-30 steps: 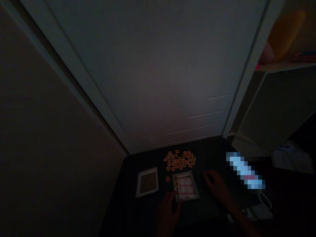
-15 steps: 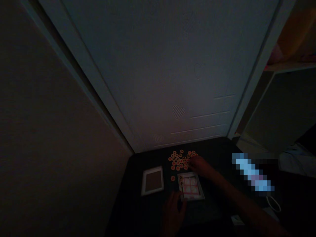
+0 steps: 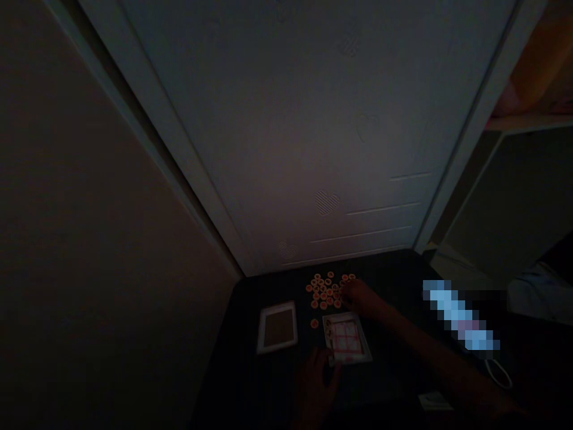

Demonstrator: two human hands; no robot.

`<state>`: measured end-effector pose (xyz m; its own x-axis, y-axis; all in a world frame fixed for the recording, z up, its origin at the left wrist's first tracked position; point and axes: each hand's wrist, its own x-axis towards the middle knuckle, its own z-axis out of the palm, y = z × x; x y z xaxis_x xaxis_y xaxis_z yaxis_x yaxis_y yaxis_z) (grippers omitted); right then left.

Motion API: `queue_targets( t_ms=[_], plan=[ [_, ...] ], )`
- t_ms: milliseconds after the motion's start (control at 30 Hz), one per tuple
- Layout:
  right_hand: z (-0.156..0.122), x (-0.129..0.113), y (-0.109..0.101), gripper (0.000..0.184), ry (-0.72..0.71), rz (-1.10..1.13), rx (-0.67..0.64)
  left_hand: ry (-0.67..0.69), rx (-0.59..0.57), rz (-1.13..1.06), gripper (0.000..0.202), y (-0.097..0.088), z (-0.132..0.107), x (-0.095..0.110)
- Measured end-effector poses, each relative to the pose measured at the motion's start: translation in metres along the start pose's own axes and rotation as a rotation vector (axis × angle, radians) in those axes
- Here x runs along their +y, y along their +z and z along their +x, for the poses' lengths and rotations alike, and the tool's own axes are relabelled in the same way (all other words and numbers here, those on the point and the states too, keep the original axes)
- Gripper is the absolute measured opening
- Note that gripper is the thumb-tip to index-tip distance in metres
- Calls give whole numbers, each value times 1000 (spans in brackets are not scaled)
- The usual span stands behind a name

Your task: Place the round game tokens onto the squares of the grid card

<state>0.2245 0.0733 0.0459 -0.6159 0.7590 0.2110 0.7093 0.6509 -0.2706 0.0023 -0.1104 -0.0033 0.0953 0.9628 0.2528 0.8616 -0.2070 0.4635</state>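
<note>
Small round tokens [image 3: 330, 292], pale with red or dark prints, lie in a loose cluster on the dark table. At the cluster's right side is my right hand [image 3: 360, 297], its fingers bent down and pressed together among the tokens; whatever they pinch is hidden. An open white box [image 3: 366, 352] stands nearer me, holding a white sheet with pink grid lines [image 3: 347, 337] and a few tokens along its left side. My left hand [image 3: 317, 376] grips the near left corner of this box, thumb at the near edge and fingers at the left side. One token [image 3: 314, 323] lies apart, left of the box.
Left of the box lies a white-rimmed box lid [image 3: 293, 349] with a brown inside. A blurred bright object [image 3: 461, 313] and a white cord loop [image 3: 499, 375] are at the right. Behind the table [image 3: 385, 269] rises a pale panel [image 3: 286, 149] with heart reliefs. The light is dim.
The view has shifted slightly. My right hand has stayed at the right side of the tokens with little movement. My left hand remains at the box corner.
</note>
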Motion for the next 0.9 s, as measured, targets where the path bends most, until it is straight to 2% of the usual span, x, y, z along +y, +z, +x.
queue_targets(
  t_ms=[367,567,733,900],
  plan=[
    [-5,-3,-4,11,52,56,61,30,4,-13,24,-8,2,6],
    [-24,-25,-15,8,37,113,105,114,74,-22,20,-9,3,7],
    [-38,-48,-3,21,-6,182,98,112,96,-15,18,-9,3,8],
    [-41,-56,15,20,4,124,77,101,64,-23,18,-14,4,12]
  ],
)
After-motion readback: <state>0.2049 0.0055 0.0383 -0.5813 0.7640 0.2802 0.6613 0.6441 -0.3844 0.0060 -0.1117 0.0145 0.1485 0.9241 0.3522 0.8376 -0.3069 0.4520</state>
